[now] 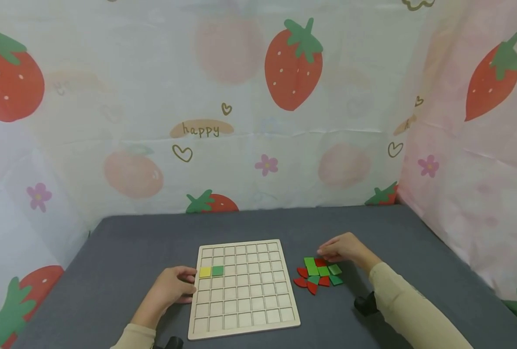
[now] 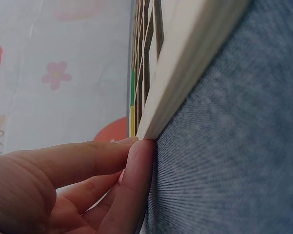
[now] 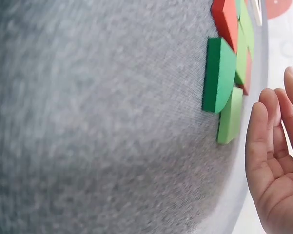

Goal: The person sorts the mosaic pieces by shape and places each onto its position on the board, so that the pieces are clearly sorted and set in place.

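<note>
Smooth wooden board, finely ribbed cloth (both matt)

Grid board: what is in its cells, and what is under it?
A yellow tile and, beside it, a green tile; what the board hides underneath cannot be seen.

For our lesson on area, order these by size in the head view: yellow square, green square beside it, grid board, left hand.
1. Grid board
2. Left hand
3. Yellow square and green square: too alike to rank

Board pale tan w/ grid; yellow tile, green tile; pcs red, lt & dk green; table dk grey; cloth white w/ red strawberries.
</note>
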Action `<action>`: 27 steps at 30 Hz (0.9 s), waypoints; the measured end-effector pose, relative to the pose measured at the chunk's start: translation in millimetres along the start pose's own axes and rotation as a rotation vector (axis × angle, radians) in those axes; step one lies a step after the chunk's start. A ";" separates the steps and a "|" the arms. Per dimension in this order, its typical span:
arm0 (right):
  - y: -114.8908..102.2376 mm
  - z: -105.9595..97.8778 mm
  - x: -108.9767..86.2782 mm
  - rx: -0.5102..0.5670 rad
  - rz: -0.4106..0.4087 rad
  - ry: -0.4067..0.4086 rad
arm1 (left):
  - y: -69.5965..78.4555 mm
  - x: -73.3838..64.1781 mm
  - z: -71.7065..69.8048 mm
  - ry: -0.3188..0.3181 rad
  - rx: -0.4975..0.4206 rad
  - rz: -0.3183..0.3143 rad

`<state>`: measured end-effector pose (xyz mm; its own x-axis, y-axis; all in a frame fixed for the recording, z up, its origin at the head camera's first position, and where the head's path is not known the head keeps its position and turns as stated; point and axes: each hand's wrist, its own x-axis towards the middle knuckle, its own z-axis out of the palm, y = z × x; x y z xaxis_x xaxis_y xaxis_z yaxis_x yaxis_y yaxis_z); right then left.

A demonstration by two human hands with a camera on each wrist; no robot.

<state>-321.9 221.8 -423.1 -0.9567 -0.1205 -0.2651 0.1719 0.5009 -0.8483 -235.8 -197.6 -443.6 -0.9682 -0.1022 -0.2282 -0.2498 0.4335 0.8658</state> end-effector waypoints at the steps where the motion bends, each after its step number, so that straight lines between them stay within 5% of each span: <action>1: 1.0 -0.7 0.6 -0.001 0.000 -0.003 | -0.1 0.0 -0.2 0.001 0.000 0.000; 27: 11.9 -2.2 -2.2 -0.156 -0.009 -0.037 | -2.0 3.6 0.8 0.006 0.004 -0.016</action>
<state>-318.2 229.9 -431.6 -0.9481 -0.1561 -0.2770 0.1220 0.6261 -0.7701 -238.7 -198.1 -446.5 -0.9642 -0.1141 -0.2393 -0.2651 0.4356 0.8602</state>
